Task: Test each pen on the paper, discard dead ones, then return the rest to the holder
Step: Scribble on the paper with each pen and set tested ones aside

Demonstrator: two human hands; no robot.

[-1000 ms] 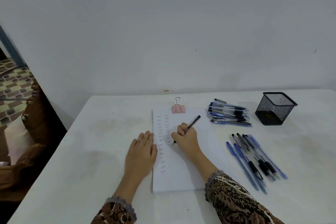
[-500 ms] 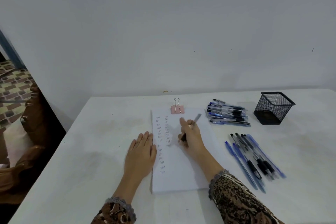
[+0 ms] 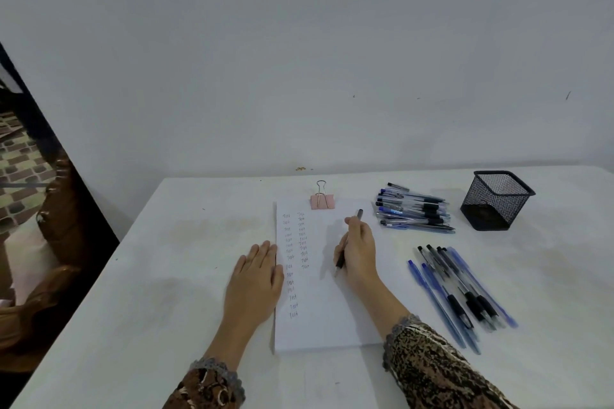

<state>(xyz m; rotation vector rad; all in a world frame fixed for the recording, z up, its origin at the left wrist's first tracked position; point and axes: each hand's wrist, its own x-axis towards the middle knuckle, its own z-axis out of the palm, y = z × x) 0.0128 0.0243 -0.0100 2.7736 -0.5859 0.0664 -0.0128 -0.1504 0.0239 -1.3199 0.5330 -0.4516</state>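
Grip status at entry?

Left hand [image 3: 257, 279] lay flat, pinning paper [image 3: 319, 319] against slipping; right hand [image 3: 360, 252] gripped pen [image 3: 340, 263], tip down for testing. Holder [image 3: 495, 201] stood past right hand, beyond pen pile [image 3: 415, 211].

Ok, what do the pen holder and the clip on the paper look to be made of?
Pen holder: black wire mesh, probably metal, matte; you see through its walls. Clip: pink body, likely painted metal, with shiny bare wire handles.

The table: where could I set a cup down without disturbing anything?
Bare table left of the left hand, and right of the mesh holder. Crowded right of the paper: a pen pile and a pen row.
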